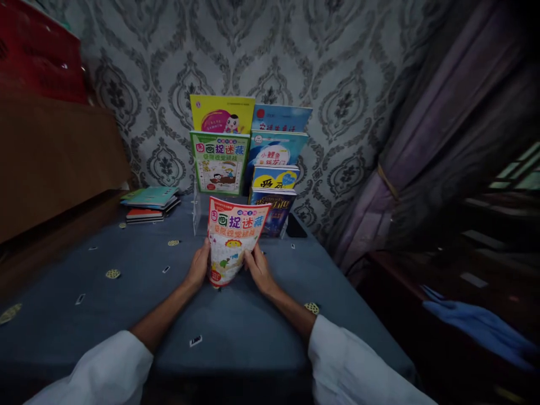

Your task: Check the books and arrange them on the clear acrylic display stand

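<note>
A red-bordered book (234,242) is held upright between my two hands, its cover bowed and facing me. My left hand (199,264) grips its left edge, and my right hand (258,269) grips the right edge with the thumb on the cover. Just behind it stands a clear rack (197,214). In the rack's left column are a yellow book (221,112) and, below it, a green book (221,163). The right column bears a blue book (282,117), a light blue book (276,149), a yellow-and-blue book (274,177) and a dark blue book (276,211).
Several thin books (151,198) lie stacked at the table's back left. A dark flat object (296,226) lies right of the rack on the blue-grey tablecloth (236,337). A purple curtain (392,152) hangs at the right, above a blue cloth (472,326).
</note>
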Motion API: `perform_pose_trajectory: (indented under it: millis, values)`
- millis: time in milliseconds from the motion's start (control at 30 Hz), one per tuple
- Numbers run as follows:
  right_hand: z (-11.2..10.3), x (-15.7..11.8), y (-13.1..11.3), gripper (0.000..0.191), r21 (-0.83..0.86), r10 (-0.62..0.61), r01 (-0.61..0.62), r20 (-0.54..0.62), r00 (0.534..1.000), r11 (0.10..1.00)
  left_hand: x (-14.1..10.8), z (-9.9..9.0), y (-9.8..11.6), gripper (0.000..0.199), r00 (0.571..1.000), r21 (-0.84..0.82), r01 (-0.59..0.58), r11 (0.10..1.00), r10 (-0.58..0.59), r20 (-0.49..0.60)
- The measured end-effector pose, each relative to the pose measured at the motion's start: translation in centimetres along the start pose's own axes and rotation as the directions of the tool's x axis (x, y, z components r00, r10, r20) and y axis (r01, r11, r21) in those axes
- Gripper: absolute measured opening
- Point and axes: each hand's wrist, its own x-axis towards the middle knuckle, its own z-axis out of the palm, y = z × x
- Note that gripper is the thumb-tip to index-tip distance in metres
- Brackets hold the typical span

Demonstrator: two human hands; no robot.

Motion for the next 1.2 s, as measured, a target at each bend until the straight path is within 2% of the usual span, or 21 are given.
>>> perform_pose_trajectory:
  millis: [100,200,267,367,433,500,533,600,667,700,767,800,833,867,900,967,1033,1067,1133,1200]
  values:
    - [0.1,0.0,-0.7,0.051,0.067,0.006,-0.013,0.102,0.995,0.998,0.5,-0.5,-0.4,0.078,1.0,-0.088,0.011,0.996,-0.011,0.006]
    - [0.3,-0.1,-1.4,0.058,0.162,0.065,-0.103,0.222,0.973,0.981,0.9,-0.8,0.0,0.073,0.998,-0.144,0.057,0.988,-0.057,0.002]
    - [0.2,-0.2,-1.8,0.059,0.218,0.103,-0.161,0.253,0.962,0.963,0.8,-1.1,0.7,0.068,0.996,-0.166,0.084,0.983,-0.086,-0.006]
    - [-0.4,-0.1,-2.4,0.059,0.293,0.183,-0.243,0.219,0.958,0.925,0.2,-1.6,1.9,0.063,0.994,-0.071,0.021,0.997,-0.029,-0.107]
    - [-0.9,-0.3,-2.8,0.059,0.342,0.273,-0.331,0.207,0.939,0.88,-0.3,-2.1,2.6,0.069,0.987,0.055,0.021,0.998,-0.012,-0.158]
    - [-1.3,-0.7,-3.1,0.06,0.363,0.362,-0.437,0.258,0.896,0.823,-0.8,-3.1,3.0,0.076,0.985,0.176,0.105,0.979,-0.078,-0.153]
    - [-1.4,-1.0,-3.2,0.061,0.353,0.396,-0.497,0.323,0.86,0.793,-0.9,-3.7,3.1,0.078,0.985,0.234,0.143,0.962,-0.114,-0.133]
    - [-1.6,-1.7,-3.4,0.065,0.275,0.435,-0.611,0.495,0.752,0.742,-1.0,-5.0,3.2,0.079,0.986,0.371,0.165,0.914,-0.147,-0.078]
    - [-1.8,-2.4,-3.6,0.066,0.153,0.456,-0.686,0.642,0.616,0.711,-0.9,-6.4,3.5,0.073,0.992,0.576,0.111,0.81,-0.121,-0.021]
    - [-2.0,-2.7,-3.7,0.066,0.098,0.463,-0.705,0.69,0.556,0.702,-0.8,-7.0,3.7,0.068,0.995,0.703,0.065,0.708,-0.101,0.01]
    - [-2.4,-2.9,-3.7,0.062,0.022,0.458,-0.711,0.751,0.475,0.703,-0.7,-7.6,4.3,0.055,0.994,0.919,-0.05,0.391,-0.075,0.086]
    - [-2.6,-2.7,-3.7,0.06,0.008,0.445,-0.7,0.767,0.463,0.714,-0.6,-7.6,4.6,0.049,0.989,0.972,-0.108,0.207,-0.078,0.126]
    - [-2.9,-2.4,-3.5,0.059,0.01,0.429,-0.678,0.767,0.477,0.735,-0.5,-7.3,5.0,0.045,0.983,0.987,-0.157,0.04,-0.089,0.16]
    - [-3.2,-2.0,-3.3,0.056,0.026,0.415,-0.646,0.747,0.52,0.762,-0.4,-6.9,5.3,0.043,0.976,0.975,-0.199,-0.096,-0.104,0.189]
    - [-3.6,-1.4,-3.0,0.054,0.047,0.402,-0.605,0.705,0.584,0.795,-0.3,-6.2,5.5,0.041,0.969,0.951,-0.237,-0.197,-0.118,0.217]
    - [-4.2,0.1,-2.2,0.047,0.085,0.361,-0.485,0.558,0.747,0.871,0.0,-4.5,5.4,0.037,0.949,0.899,-0.313,-0.307,-0.146,0.281]
    - [-4.7,1.7,-1.1,0.038,0.068,0.277,-0.324,0.371,0.887,0.944,0.2,-2.4,4.7,0.035,0.924,0.865,-0.382,-0.325,-0.168,0.345]
    - [-4.9,2.5,-0.4,0.033,0.033,0.223,-0.241,0.279,0.934,0.97,0.4,-1.5,4.1,0.036,0.912,0.857,-0.409,-0.312,-0.171,0.373]
    - [-5.0,3.5,0.9,0.026,-0.058,0.129,-0.121,0.149,0.98,0.991,0.5,0.4,2.7,0.039,0.887,0.852,-0.461,-0.249,-0.165,0.432]
    - [-5.1,3.7,2.1,0.026,-0.13,0.082,-0.071,0.086,0.993,0.989,0.4,1.8,1.2,0.044,0.85,0.838,-0.525,-0.149,-0.145,0.507]
